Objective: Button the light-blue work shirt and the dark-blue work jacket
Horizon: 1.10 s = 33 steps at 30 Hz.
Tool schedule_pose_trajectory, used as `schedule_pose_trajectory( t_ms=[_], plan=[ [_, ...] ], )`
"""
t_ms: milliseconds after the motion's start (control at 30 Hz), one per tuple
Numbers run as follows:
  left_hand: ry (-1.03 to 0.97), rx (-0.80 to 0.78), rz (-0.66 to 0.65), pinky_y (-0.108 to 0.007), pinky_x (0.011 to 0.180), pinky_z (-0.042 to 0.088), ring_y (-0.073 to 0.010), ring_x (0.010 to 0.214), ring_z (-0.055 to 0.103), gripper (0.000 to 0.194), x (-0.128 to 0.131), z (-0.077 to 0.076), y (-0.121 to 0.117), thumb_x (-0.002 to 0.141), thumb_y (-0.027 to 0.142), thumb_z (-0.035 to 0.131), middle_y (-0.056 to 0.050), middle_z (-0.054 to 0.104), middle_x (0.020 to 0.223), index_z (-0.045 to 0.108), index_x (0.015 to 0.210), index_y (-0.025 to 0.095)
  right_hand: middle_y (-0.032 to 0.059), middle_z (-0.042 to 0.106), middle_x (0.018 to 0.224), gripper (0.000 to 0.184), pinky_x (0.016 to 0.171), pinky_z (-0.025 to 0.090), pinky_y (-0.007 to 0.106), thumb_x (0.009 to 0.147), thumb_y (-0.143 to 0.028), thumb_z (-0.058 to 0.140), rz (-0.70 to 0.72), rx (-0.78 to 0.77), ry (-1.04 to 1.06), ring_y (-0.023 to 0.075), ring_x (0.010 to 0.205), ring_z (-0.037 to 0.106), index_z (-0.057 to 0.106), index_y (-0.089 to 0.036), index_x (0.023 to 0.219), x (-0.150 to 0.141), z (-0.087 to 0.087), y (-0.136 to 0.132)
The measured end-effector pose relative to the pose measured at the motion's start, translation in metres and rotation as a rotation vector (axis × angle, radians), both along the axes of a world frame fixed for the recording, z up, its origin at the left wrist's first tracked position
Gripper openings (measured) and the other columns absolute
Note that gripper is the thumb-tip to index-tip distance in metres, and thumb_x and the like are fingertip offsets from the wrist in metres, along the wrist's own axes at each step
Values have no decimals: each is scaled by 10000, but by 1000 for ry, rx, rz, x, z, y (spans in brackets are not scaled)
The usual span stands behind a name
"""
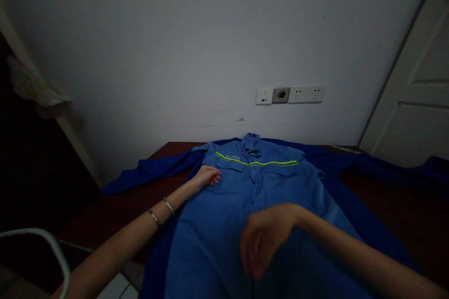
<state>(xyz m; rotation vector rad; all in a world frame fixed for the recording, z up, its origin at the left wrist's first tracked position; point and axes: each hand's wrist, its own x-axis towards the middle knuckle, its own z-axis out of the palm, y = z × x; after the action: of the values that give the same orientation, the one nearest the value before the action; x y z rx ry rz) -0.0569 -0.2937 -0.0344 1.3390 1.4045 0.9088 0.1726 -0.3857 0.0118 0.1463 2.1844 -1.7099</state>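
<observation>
A light blue work jacket (233,196) with a yellow-green chest stripe lies front up, its collar toward the wall. Beneath it a darker blue garment (154,170) spreads out, its sleeves reaching to both sides. My left hand (206,176) rests at the jacket's left edge, just below the chest pocket, with fingers loosely bent and no cloth visibly gripped. Over the lower front of the jacket hangs my right hand (266,238), slightly blurred, its fingers drooping and apart with nothing in them. Whether its fingertips touch the cloth I cannot tell.
The dark red-brown table (168,150) stands against a pale wall (210,56) with a row of sockets (305,94). A white door (417,88) is at the right. A white curved bar or cable (52,243) shows at lower left, and pale cloth (35,81) hangs at far left.
</observation>
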Motion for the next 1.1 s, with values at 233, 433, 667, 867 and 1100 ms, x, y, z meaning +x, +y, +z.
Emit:
schedule_pose_trajectory(
  t_ms=[233,433,667,867,1100],
  plan=[
    [665,534,-190,-236,670,418,-139,689,555,210,16,-24,29,691,97,456,-54,633,742,642,786,117,76,654,857,234,757,444,274,684,-81,481,-877,907,345,171,812,594,644,-111,849,-31,-20,149],
    [797,621,-60,-259,730,420,-164,755,555,243,21,-38,40,712,74,428,-81,616,799,649,806,110,110,596,1068,380,909,359,295,640,-90,527,-710,1177,336,213,1031,518,614,-123,1008,-49,-72,195],
    [789,675,-66,-246,737,420,-147,763,549,259,22,-43,40,741,89,435,-75,594,870,635,903,119,80,650,1003,303,878,394,295,775,-151,433,-891,970,397,189,960,572,642,-136,994,-44,-86,218],
    [737,639,-11,-243,686,415,-141,712,533,224,22,-45,51,775,199,498,-57,590,798,641,930,123,65,679,916,273,803,448,302,744,-212,501,-1168,654,382,197,850,612,668,-124,941,-48,-94,237],
    [798,652,-51,-245,654,405,-140,677,523,218,24,-42,65,801,241,482,-55,572,739,664,807,123,70,689,845,288,773,456,294,681,-296,575,-1169,604,388,212,828,613,693,-99,855,-55,-98,247]
  ],
)
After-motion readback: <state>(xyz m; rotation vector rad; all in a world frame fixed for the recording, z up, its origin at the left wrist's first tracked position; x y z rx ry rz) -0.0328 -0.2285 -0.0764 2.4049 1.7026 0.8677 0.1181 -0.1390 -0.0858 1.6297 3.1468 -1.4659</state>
